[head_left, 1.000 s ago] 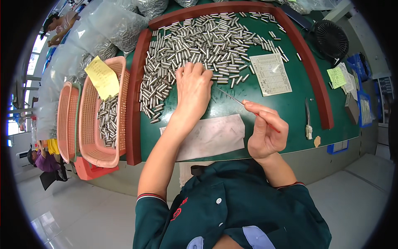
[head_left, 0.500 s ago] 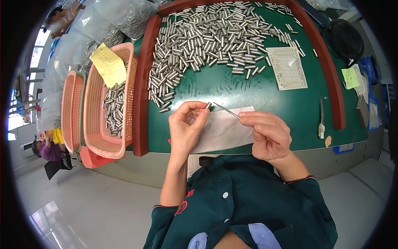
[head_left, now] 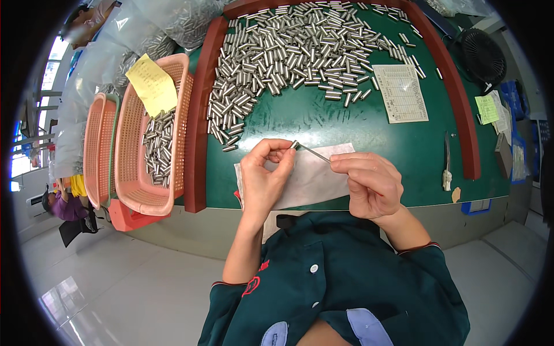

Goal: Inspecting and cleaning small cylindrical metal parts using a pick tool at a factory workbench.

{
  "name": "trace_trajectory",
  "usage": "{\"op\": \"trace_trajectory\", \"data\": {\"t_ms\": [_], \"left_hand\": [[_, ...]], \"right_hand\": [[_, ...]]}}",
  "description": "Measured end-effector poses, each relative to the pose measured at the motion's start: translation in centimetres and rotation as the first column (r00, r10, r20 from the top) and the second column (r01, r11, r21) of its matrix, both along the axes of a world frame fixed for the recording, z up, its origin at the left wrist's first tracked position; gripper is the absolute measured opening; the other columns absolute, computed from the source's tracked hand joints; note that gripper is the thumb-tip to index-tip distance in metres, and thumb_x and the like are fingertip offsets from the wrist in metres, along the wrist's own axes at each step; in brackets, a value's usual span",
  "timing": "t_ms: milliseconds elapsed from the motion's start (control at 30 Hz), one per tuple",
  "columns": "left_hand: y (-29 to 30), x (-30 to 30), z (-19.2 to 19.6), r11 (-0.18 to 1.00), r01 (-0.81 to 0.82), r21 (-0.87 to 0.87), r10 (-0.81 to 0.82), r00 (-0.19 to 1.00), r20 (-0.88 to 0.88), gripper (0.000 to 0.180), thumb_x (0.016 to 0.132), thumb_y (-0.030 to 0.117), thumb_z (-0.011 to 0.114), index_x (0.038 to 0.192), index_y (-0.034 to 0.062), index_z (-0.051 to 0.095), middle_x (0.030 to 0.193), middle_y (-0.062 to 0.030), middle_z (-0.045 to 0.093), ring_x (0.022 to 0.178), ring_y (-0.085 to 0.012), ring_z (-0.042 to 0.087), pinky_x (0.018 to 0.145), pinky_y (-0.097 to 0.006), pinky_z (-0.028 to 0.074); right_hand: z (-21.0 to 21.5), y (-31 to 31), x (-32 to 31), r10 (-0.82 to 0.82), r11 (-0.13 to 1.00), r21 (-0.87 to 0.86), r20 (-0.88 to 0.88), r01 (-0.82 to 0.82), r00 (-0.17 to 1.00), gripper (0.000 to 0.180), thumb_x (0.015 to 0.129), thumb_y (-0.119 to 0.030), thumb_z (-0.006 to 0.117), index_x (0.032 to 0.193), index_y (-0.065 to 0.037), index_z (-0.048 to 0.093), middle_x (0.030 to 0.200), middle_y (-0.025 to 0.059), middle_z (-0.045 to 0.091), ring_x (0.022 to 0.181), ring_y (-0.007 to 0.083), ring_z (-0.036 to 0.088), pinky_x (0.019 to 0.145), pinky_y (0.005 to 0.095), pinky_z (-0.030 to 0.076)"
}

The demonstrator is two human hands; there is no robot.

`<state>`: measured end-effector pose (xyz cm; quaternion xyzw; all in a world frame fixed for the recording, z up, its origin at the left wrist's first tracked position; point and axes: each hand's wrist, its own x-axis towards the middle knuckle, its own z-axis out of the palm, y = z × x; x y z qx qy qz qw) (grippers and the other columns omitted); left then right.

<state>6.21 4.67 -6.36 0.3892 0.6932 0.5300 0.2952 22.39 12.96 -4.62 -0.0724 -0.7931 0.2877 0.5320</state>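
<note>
Between the thumb and fingers of my left hand (head_left: pixel 266 176) is a short metal tube (head_left: pixel 295 145), its end tilted up. My right hand (head_left: pixel 371 183) pinches a thin pointed metal tool (head_left: pixel 315 153), a needle file or scraper by its look. Its tip reaches the near end of the tube; whether it enters the bore I cannot tell. Below both hands lies a white cloth (head_left: pixel 311 181) on the green tabletop (head_left: pixel 346 126). A large heap of similar metal tubes (head_left: pixel 294 55) spreads over the far part of the table.
Red-brown rails (head_left: pixel 198 121) border the table. At left stands a pink basket (head_left: pixel 128 173) with tubes and a yellow note (head_left: pixel 151 85). A printed sheet (head_left: pixel 401 95), a knife-like tool (head_left: pixel 446 167) and a black fan (head_left: pixel 482 57) are at right. A person in purple (head_left: pixel 68 207) is far left.
The tool's tip has come to the tube's end, where a small gap showed before. My left hand has shifted slightly right and up with the tube.
</note>
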Motion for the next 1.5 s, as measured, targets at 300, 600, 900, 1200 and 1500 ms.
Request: {"op": "trace_trajectory", "data": {"t_ms": [300,600,900,1200,1500], "left_hand": [[-0.1,0.0,-0.3,1.0,0.011,0.016,-0.01,0.999,-0.034,0.01,0.073,0.0,0.064,0.083,-0.0019,0.062,0.072,-0.0034,0.061,0.065,-0.0073,0.052,0.062,-0.022,0.043],[0.0,0.6,-0.2,0.995,0.036,0.097,-0.015,0.978,-0.206,0.011,0.072,-0.001,0.065,0.082,-0.0023,0.063,0.074,-0.0072,0.062,0.063,-0.0123,0.054,0.061,-0.023,0.044],[0.0,0.7,-0.9,0.993,-0.054,0.103,0.073,0.979,-0.192,0.012,0.071,-0.001,0.066,0.083,-0.0018,0.063,0.071,-0.0066,0.061,0.062,-0.0116,0.053,0.059,-0.023,0.043],[-0.2,0.6,-0.6,0.994,-0.065,0.092,0.083,0.974,-0.212,0.011,0.074,-0.004,0.064,0.085,-0.0049,0.063,0.074,-0.0031,0.06,0.064,-0.0052,0.049,0.061,-0.018,0.041],[-0.2,0.6,-0.8,0.994,-0.067,0.087,0.083,0.977,-0.199,0.011,0.075,-0.003,0.064,0.085,-0.0051,0.062,0.074,-0.0025,0.06,0.065,-0.0048,0.049,0.061,-0.018,0.041]], "right_hand": [[-0.4,-0.1,-0.6,-0.001,1.0,0.023,0.012,0.001,1.0,0.014,0.082,0.0,0.055,0.094,-0.001,0.049,0.08,0.0155,0.064,0.068,0.0275,0.065,0.055,0.0308,0.052],[-0.5,-0.6,-0.5,0.038,0.998,0.039,0.058,-0.04,0.998,0.026,0.071,-0.006,0.069,0.092,-0.002,0.054,0.086,0.0139,0.065,0.074,0.026,0.065,0.057,0.0286,0.052],[-0.3,-0.3,-0.5,0.036,0.994,0.098,0.134,-0.049,0.99,0.031,0.074,-0.006,0.068,0.101,-0.001,0.054,0.088,0.0132,0.064,0.079,0.0272,0.065,0.063,0.031,0.054],[0.5,-0.3,0.3,0.039,0.994,0.1,0.069,-0.046,0.997,0.019,0.078,-0.005,0.063,0.093,-0.001,0.053,0.085,0.0138,0.064,0.077,0.0288,0.065,0.059,0.0323,0.054],[0.3,-0.3,0.0,0.047,0.998,0.049,0.013,-0.048,0.999,0.016,0.08,-0.002,0.06,0.094,0.0,0.052,0.082,0.0129,0.064,0.073,0.0288,0.065,0.058,0.0317,0.054]]}}
